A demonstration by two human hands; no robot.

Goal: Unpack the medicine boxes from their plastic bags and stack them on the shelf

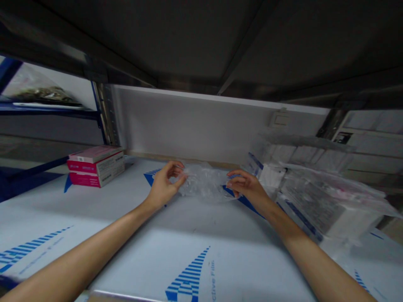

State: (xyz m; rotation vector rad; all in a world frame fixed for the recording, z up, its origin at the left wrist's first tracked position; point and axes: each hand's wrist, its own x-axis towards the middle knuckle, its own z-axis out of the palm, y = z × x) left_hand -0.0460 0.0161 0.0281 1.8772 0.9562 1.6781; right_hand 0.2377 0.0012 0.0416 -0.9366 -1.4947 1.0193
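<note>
A crumpled clear plastic bag [204, 182] lies on the film-covered shelf [189, 235] between my two hands. At the bag's left edge is my left hand [166, 184], its fingers curved and its thumb apart from them, the thumb tip against the plastic. My right hand [247, 186] is at the opposite edge with fingers curled and pinched on the bag's side. The bag is see-through, and whether anything is inside it I cannot tell.
Pink-and-white boxes [97, 167] are stacked at the left. Bagged white boxes [327, 197] stand close to my right forearm. A dark upper shelf [189, 46] hangs low overhead, and a white wall [195, 126] closes the back.
</note>
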